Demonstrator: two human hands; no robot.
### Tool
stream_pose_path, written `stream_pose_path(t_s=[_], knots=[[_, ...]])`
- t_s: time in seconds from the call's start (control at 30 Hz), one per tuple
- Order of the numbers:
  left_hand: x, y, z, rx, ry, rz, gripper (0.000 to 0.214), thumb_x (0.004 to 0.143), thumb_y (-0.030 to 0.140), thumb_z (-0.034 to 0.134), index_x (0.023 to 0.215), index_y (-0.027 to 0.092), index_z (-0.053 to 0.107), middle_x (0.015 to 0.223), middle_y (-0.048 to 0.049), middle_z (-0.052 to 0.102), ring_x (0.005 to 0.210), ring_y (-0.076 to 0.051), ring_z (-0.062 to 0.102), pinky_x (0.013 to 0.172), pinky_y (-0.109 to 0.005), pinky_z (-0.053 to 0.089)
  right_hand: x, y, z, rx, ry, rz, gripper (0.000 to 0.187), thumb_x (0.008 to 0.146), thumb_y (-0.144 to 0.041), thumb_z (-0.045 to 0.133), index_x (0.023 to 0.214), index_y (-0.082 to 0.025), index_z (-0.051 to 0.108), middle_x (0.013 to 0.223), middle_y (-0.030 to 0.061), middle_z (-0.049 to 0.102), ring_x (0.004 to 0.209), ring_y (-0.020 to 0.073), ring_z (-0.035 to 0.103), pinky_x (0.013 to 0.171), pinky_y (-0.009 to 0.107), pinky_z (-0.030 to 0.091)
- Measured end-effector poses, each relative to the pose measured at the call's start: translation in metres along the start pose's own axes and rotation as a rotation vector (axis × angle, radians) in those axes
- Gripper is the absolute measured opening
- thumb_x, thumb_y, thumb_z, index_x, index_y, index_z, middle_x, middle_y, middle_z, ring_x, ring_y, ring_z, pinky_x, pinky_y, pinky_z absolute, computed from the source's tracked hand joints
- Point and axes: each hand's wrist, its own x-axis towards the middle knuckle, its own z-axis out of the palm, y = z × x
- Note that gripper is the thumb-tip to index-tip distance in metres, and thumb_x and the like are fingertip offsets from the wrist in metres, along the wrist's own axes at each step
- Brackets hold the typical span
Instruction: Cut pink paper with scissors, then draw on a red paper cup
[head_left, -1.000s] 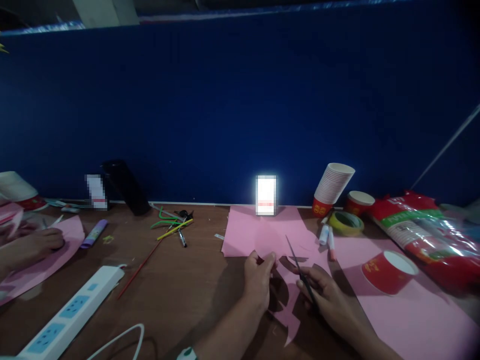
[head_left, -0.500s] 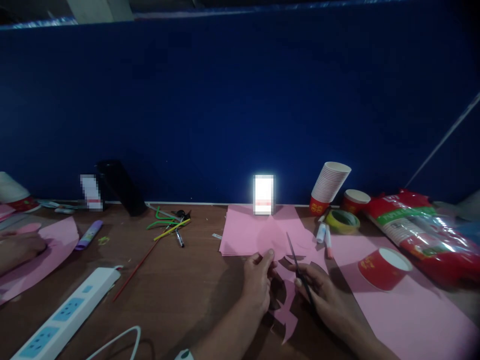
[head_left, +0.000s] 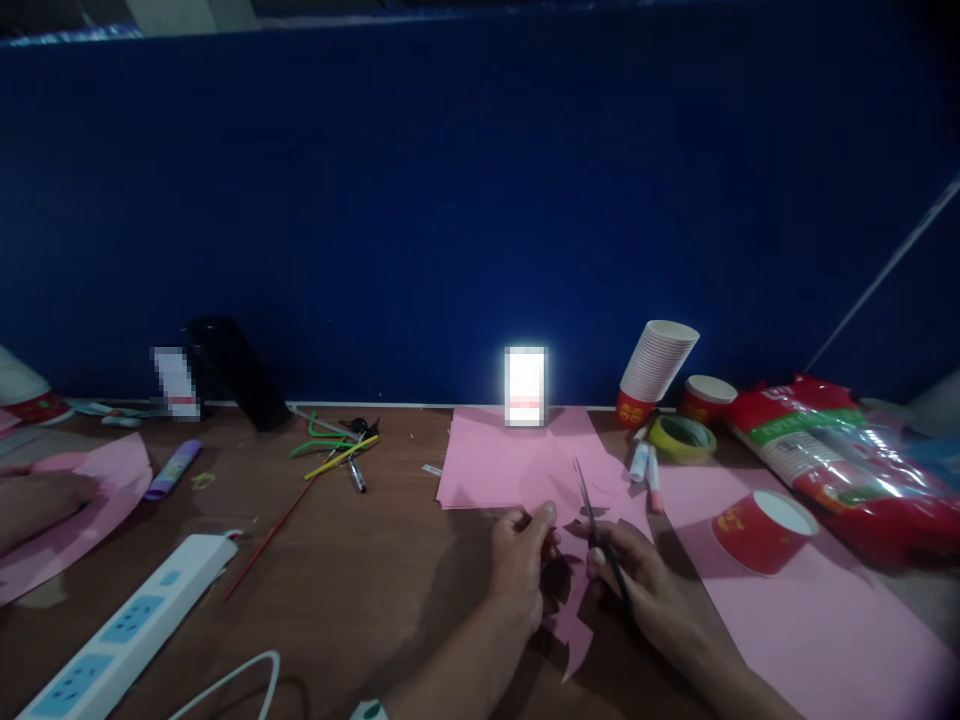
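Observation:
My left hand (head_left: 517,565) pinches a piece of pink paper (head_left: 571,632) between thumb and fingers, just above the wooden table (head_left: 360,580). Dark scissors (head_left: 596,530) sit in my right hand (head_left: 649,590), fingers curled round the handles and blades pointing up and away into the paper. The paper's cut, jagged lower edge hangs between my two hands. Right behind the hands lies a stack of pink sheets (head_left: 495,460).
A tilted stack of paper cups (head_left: 656,370), a red cup on its side (head_left: 761,530), a tape roll (head_left: 681,438), glue sticks (head_left: 646,465) and a red bag (head_left: 832,460) lie right. A power strip (head_left: 120,630), pens (head_left: 337,450) and another person's hand (head_left: 37,500) are left.
My hands and the paper have shifted slightly; the hanging pink piece has turned and moved left and the scissors have advanced a little along it. The other person's hand at left drew back.

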Motion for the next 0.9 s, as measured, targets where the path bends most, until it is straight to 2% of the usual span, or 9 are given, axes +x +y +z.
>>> stream_pose_path(t_s=[0.13, 0.27, 0.4, 0.57, 0.7, 0.9], knots=[[0.0, -0.005, -0.001, 0.026, -0.037, -0.01, 0.041, 0.057, 0.045, 0.079, 0.063, 0.015, 0.052, 0.049, 0.0033, 0.053, 0.042, -0.006, 0.046, 0.042, -0.018, 0.036, 0.002, 0.009, 0.001, 0.032, -0.012, -0.023, 0.043, 0.074, -0.053, 0.06, 0.102, -0.022, 0.069, 0.07, 0.0027, 0.07, 0.054, 0.0164, 0.062, 0.049, 0.023, 0.051], [0.0, -0.007, -0.002, 0.035, -0.055, -0.003, 0.039, 0.06, 0.045, 0.078, 0.064, 0.015, 0.053, 0.05, 0.0036, 0.052, 0.042, -0.006, 0.046, 0.044, -0.019, 0.037, 0.002, 0.0, -0.001, 0.025, -0.012, -0.016, 0.042, 0.074, -0.054, 0.059, 0.096, -0.021, 0.07, 0.074, 0.0041, 0.071, 0.054, 0.0165, 0.063, 0.05, 0.023, 0.052], [-0.002, -0.007, -0.001, 0.033, -0.055, -0.008, 0.04, 0.058, 0.045, 0.078, 0.064, 0.015, 0.053, 0.049, 0.0038, 0.052, 0.042, -0.006, 0.044, 0.042, -0.019, 0.036, 0.002, -0.004, -0.001, 0.015, -0.016, -0.021, 0.04, 0.073, -0.052, 0.06, 0.096, -0.021, 0.07, 0.071, 0.0035, 0.07, 0.053, 0.0166, 0.062, 0.048, 0.023, 0.052], [-0.002, -0.006, 0.0, 0.033, -0.052, 0.001, 0.04, 0.057, 0.045, 0.079, 0.064, 0.015, 0.054, 0.05, 0.0035, 0.052, 0.042, -0.006, 0.045, 0.043, -0.019, 0.036, 0.004, 0.007, 0.0, 0.008, 0.008, -0.066, 0.038, 0.077, -0.05, 0.058, 0.099, -0.021, 0.07, 0.075, 0.0036, 0.071, 0.056, 0.0164, 0.064, 0.049, 0.021, 0.052], [-0.004, -0.004, 0.001, 0.029, -0.044, -0.023, 0.041, 0.056, 0.046, 0.079, 0.063, 0.015, 0.053, 0.049, 0.0031, 0.052, 0.042, -0.007, 0.045, 0.042, -0.019, 0.035, 0.005, 0.011, 0.002, 0.01, 0.034, -0.054, 0.039, 0.075, -0.051, 0.059, 0.097, -0.021, 0.07, 0.067, 0.0026, 0.068, 0.051, 0.0155, 0.061, 0.044, 0.021, 0.05], [-0.004, -0.004, 0.001, 0.003, -0.054, -0.036, 0.042, 0.054, 0.046, 0.08, 0.065, 0.015, 0.054, 0.049, 0.0033, 0.052, 0.041, -0.007, 0.045, 0.042, -0.019, 0.037, 0.002, -0.004, -0.002, 0.021, 0.01, 0.002, 0.04, 0.072, -0.052, 0.059, 0.093, -0.019, 0.07, 0.066, 0.0022, 0.067, 0.05, 0.0149, 0.06, 0.045, 0.021, 0.048]])
